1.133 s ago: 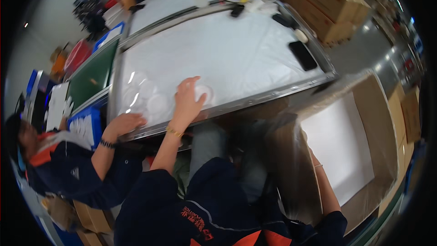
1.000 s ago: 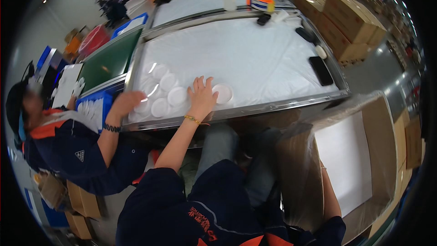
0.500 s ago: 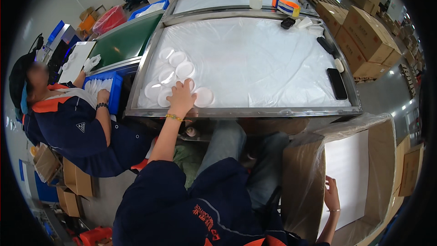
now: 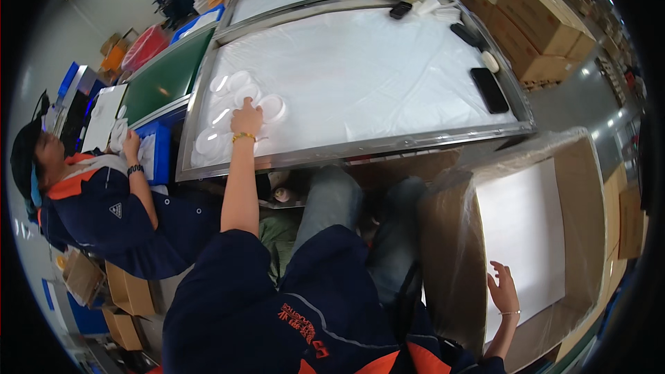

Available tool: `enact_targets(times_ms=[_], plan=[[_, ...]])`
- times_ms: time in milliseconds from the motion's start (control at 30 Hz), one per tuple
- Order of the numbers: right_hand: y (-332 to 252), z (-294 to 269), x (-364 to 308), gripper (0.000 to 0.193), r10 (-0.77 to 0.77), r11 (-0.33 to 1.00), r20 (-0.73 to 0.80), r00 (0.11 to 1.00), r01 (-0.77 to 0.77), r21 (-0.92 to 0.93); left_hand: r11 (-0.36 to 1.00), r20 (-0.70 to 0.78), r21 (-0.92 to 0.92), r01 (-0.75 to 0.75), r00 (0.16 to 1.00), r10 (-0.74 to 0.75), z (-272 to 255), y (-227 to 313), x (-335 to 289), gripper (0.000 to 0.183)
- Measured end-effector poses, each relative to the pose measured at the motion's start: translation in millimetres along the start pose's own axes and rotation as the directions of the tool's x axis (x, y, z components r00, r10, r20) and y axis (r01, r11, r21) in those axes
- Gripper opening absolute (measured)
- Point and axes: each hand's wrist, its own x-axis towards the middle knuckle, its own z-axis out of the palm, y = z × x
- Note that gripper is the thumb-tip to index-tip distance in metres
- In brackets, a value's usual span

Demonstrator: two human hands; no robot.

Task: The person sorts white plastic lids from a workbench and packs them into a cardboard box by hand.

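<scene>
Since the earlier frame, the left hand [image 4: 247, 122] has reached farther from the near rim of the table [image 4: 360, 150], over the cluster of white discs [image 4: 272, 108] lying at the table's near left corner. Its forefinger is stretched out onto a disc while the other fingers look curled; whether they pinch anything I cannot tell. These discs look like thin plastic: probably light, fairly stiff, slick enough to slide over one another, and liable to crease if pressed, so the rim is the better hold. Right of the table's near edge stands an open carton [image 4: 454, 263] draped with clear film [image 4: 473, 215], a white sheet [image 4: 526, 228] inside it; the right hand [image 4: 505, 292], empty with fingers spread, is over that sheet. Left of the table, a blue bin [image 4: 161, 159] holds white pieces [image 4: 147, 152], beside a co-worker [image 4: 104, 208].
</scene>
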Motion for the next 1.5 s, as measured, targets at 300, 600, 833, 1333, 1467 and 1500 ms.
enact_targets(times_ms=[300, 600, 833, 1333, 1467, 1500], plan=[[-49, -26, -8, 0.036, -0.083, 0.993, -0.052, 0.995, 0.087, 0.076, 0.781, 0.061, -0.061, -0.622, 0.778, 0.625, -1, 99, -56, 0.031], [-44, -21, -40, 0.036, -0.221, 0.963, -0.025, 0.975, 0.222, 0.152, 0.460, -0.031, -0.274, -0.845, 0.486, 0.874, -12, 135, -76, 0.035], [-38, -15, -54, 0.030, -0.169, 0.982, -0.081, 0.982, 0.175, 0.067, 0.004, -0.064, -0.995, -0.097, 0.684, 0.726, -55, 223, -154, 0.034], [-31, -12, -54, 0.028, -0.176, 0.958, -0.138, 0.975, 0.137, -0.254, 0.064, -0.163, -0.150, 0.987, -0.088, 0.983, -74, 302, -379, 0.042], [-34, -14, -53, 0.027, -0.149, 0.959, -0.131, 0.980, 0.111, -0.259, 0.167, 0.095, -0.118, 0.979, -0.156, 0.983, -70, 301, -377, 0.042], [-33, -13, -53, 0.027, -0.156, 0.958, -0.147, 0.977, 0.113, -0.264, 0.175, 0.093, -0.127, 0.976, -0.164, 0.982, -68, 302, -377, 0.042]])
